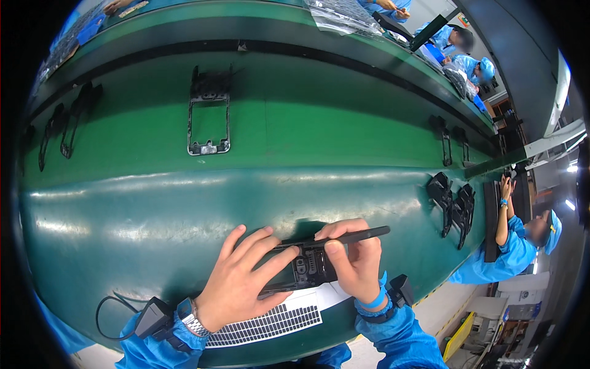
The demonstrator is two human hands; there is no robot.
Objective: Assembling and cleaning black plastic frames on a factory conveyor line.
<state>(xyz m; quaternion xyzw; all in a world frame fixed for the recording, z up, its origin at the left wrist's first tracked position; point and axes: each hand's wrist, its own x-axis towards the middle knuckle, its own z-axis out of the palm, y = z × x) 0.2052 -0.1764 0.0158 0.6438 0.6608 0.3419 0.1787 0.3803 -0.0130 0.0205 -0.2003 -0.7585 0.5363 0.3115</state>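
Note:
A black device frame [312, 263] lies flat on the bench in front of me, partly covered by my fingers. My left hand [239, 280] grips it from the left, with the fingers across its far side and the thumb by its near edge. Between the thumb and fingers of my right hand [355, 261] is a slim black tool [372, 234] with a rounded end, slanting over the frame. Its other end runs toward my left fingertips and is hard to make out. Under my hands lies a white sheet [267, 324] with rows of small black stickers.
An open frame [209, 147] stands on the green surface beyond. Several black frames [452, 206] sit at the right, and others [72, 126] at the far left. A co-worker [507, 249] in blue works at the right; more people are at the back.

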